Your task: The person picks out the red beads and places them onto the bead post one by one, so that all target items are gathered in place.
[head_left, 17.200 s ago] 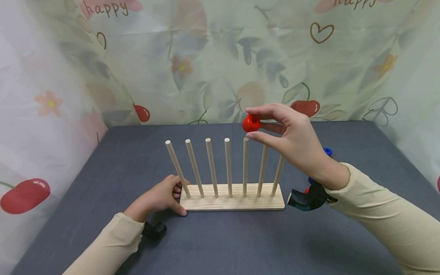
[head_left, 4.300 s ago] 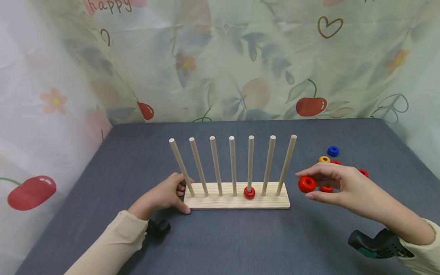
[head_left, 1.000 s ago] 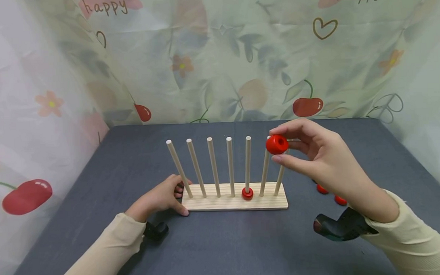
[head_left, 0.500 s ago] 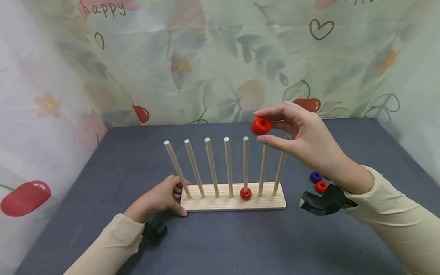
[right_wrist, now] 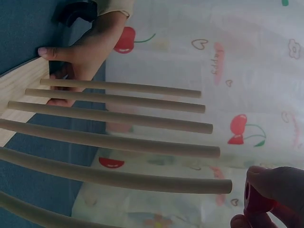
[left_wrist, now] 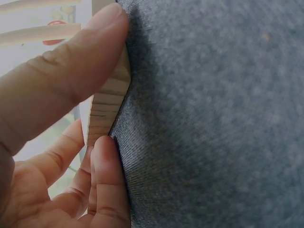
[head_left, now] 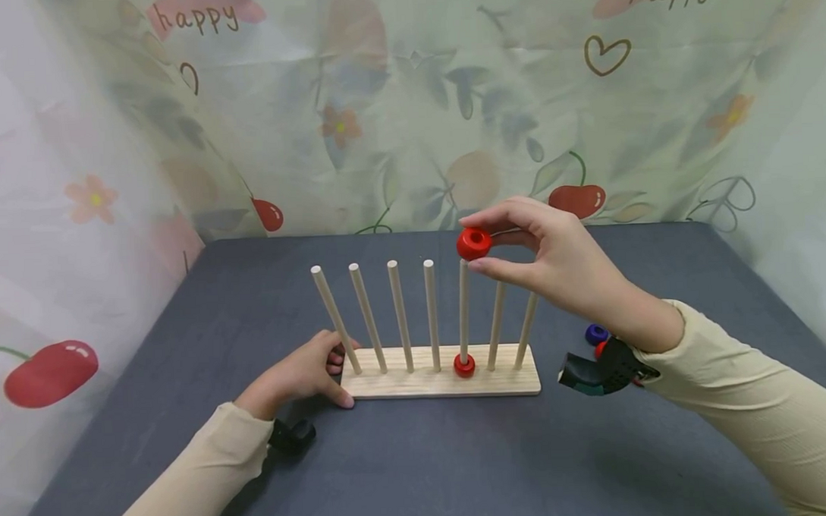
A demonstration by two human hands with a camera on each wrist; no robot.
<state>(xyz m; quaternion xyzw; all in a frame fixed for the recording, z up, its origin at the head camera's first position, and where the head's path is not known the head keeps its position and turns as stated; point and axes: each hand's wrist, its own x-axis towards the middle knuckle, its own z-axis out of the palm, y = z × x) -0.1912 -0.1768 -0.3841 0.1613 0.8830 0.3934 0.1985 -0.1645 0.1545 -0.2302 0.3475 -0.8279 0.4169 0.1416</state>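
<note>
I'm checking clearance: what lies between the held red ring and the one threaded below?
In the head view, only the bare shaft of the fifth wooden peg from the left.

1. Dark grey table (head_left: 420, 463), its top woven in texture.
2. Wooden rack (head_left: 417, 385) with seven pegs (head_left: 432, 310), standing upright.
3. Right of it, a purple ring (head_left: 596, 333) and a partly hidden red ring (head_left: 599, 349).

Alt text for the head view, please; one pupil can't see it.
A right hand pinches a red ring near the top of the fifth peg from the left on a seven-peg wooden stand; another red ring sits round that peg's foot. A left hand grips the stand's left end.
</note>
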